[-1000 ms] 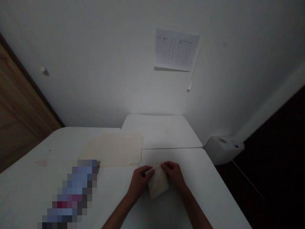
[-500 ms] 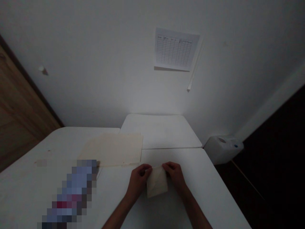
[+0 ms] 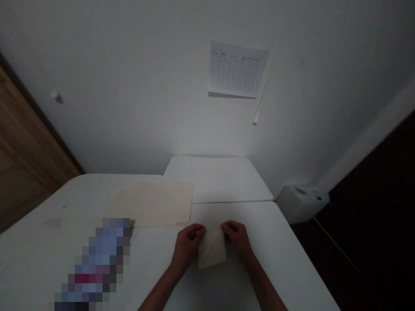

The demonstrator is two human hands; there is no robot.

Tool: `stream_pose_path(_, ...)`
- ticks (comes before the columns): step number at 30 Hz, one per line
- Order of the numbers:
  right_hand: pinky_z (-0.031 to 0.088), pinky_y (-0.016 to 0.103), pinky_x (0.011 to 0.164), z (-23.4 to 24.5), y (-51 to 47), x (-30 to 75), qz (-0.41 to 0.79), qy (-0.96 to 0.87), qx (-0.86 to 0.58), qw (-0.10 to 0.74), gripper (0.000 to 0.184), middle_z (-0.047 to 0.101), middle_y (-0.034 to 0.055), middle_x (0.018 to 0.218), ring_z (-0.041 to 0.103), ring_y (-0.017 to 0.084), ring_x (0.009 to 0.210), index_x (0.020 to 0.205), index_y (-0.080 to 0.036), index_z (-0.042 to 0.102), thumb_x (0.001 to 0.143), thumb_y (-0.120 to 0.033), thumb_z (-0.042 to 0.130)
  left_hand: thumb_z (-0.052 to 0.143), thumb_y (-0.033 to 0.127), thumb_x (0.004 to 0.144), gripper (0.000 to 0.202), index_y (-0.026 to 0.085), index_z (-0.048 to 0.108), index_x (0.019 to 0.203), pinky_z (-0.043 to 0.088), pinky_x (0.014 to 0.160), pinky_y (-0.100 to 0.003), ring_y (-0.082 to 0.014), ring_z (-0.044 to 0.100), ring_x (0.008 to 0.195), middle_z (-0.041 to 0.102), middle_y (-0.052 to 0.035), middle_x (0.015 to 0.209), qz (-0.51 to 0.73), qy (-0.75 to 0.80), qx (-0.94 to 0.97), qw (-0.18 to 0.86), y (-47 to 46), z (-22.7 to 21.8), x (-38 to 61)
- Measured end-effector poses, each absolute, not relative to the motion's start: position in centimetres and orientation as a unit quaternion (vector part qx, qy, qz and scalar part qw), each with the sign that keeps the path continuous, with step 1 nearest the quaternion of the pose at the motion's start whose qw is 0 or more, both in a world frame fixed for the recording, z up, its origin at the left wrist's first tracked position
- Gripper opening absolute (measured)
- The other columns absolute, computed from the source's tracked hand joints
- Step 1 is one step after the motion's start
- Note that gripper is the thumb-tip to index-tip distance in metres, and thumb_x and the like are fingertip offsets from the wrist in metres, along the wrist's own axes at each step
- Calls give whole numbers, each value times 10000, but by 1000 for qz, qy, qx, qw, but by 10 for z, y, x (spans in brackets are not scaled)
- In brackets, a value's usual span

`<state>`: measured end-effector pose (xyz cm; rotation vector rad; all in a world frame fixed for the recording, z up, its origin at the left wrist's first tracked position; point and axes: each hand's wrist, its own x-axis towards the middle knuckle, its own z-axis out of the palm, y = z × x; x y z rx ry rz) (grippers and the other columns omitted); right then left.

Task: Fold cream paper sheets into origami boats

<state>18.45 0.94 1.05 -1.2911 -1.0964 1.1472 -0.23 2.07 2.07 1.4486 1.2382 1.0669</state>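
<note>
Between my two hands is a small, pale beige paper piece that looks like an envelope, with a diagonal crease or flap line across its face. My left hand pinches its top left corner between thumb and fingers. At the top right corner my right hand grips it the same way. The lower part hangs toward me over the white table; whether its bottom edge touches the surface I cannot tell.
Large beige paper sheets lie on the table left of centre. Nearer me on the left is a pixelated, bluish item. A printed chart hangs on the wall. A white plastic container stands beyond the table's right edge.
Both hands keep their pinch on the paper envelope. Its lower end has swung very slightly to the left, and the whole view has shifted a little.
</note>
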Motion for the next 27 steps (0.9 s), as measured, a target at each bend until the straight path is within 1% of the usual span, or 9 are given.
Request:
stream_pose_path(6,397,235,501,13,8,184,427,-483,-573,506,302,588,-3,561,516,135,520,656,-150,655,747,-435,622,576,403,788,255,175,690,793,493,606,-268,-206,666,687,720,-46,744,422,502,616,437,23,22,-3)
stream_pose_path(8,406,242,533,15,7,183,366,-527,-595,484,270,630,14,599,550,149,553,671,-159,670,775,-397,597,550,376,811,236,183,684,797,477,611,-272,-198,652,667,713,-39,740,397,518,648,391,24,21,-4)
stream_pose_path(11,407,255,586,18,5,181,263,-586,-634,430,225,676,22,644,587,163,587,685,-195,693,793,-359,584,526,338,840,205,210,686,834,446,630,-284,-193,634,654,706,-29,753,326,565,705,280,26,19,-6)
stream_pose_path(15,377,258,607,19,2,180,177,-621,-665,375,184,689,13,658,598,165,605,689,-236,697,800,-335,588,518,283,862,166,220,670,879,453,689,-309,-216,637,781,694,-48,859,260,582,752,169,28,17,-9)
stream_pose_path(18,374,252,640,20,0,180,149,-634,-682,332,184,695,22,704,603,165,657,709,-228,694,812,-327,578,518,199,852,141,205,658,867,484,755,-340,-234,609,907,656,-75,930,285,535,787,117,29,17,-10)
stream_pose_path(20,376,243,666,20,0,180,137,-641,-691,305,193,695,22,734,605,160,688,726,-218,687,828,-321,559,510,158,854,157,203,655,896,494,827,-360,-228,587,982,636,-89,1011,323,471,812,116,27,19,-12)
stream_pose_path(22,378,238,684,19,-1,179,128,-647,-694,288,196,692,19,755,607,157,711,747,-215,679,843,-317,542,495,162,878,193,217,644,987,487,903,-371,-211,570,1052,613,-91,1137,336,392,844,148,21,23,-14)
stream_pose_path(24,378,238,689,18,-1,179,120,-652,-694,280,190,687,16,759,608,159,719,755,-217,671,847,-321,541,497,186,888,275,248,598,1136,460,976,-396,-212,534,1150,558,-77,1289,297,324,880,178,12,29,-15)
stream_pose_path(27,378,240,686,15,0,179,110,-656,-693,279,182,683,11,758,609,161,720,750,-220,661,848,-325,549,564,231,850,435,266,512,1280,408,1037,-481,-259,486,1230,530,-64,1356,238,293,909,178,0,35,-16)
